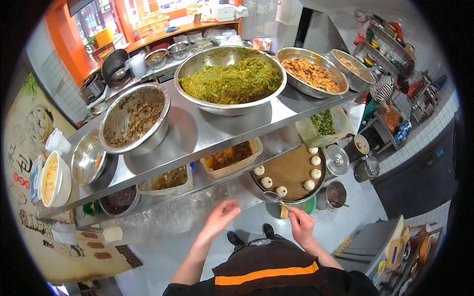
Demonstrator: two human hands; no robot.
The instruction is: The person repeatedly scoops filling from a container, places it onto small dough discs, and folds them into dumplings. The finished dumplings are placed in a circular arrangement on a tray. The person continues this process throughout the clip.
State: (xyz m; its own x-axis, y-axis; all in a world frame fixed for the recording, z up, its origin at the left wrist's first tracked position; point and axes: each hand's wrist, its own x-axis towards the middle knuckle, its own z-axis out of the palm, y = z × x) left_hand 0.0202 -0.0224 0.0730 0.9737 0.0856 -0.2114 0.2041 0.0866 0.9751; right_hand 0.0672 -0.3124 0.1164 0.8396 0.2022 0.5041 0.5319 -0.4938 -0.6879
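My left hand (221,216) is raised in front of my apron, fingers loosely apart, with nothing seen in it. My right hand (301,222) pinches a small tool with a pale, flat handle (284,211); a metal scoop-like part (273,196) reaches from it over the rim of a round tray. On that large round tray (287,166), several small white pleated buns (266,182) stand spaced near the edge. On the upper steel shelf are a big bowl of green chopped filling (231,83), a bowl of brown filling (135,120) and a bowl of orange shredded filling (314,74).
A lower shelf holds tubs of filling (233,157) and a tub of chopped greens (322,122). A flattened dough round (112,234) lies on the floury worktop (163,218). A pot of dark filling (335,194) stands beside the tray. Another person (383,90) works at the far right.
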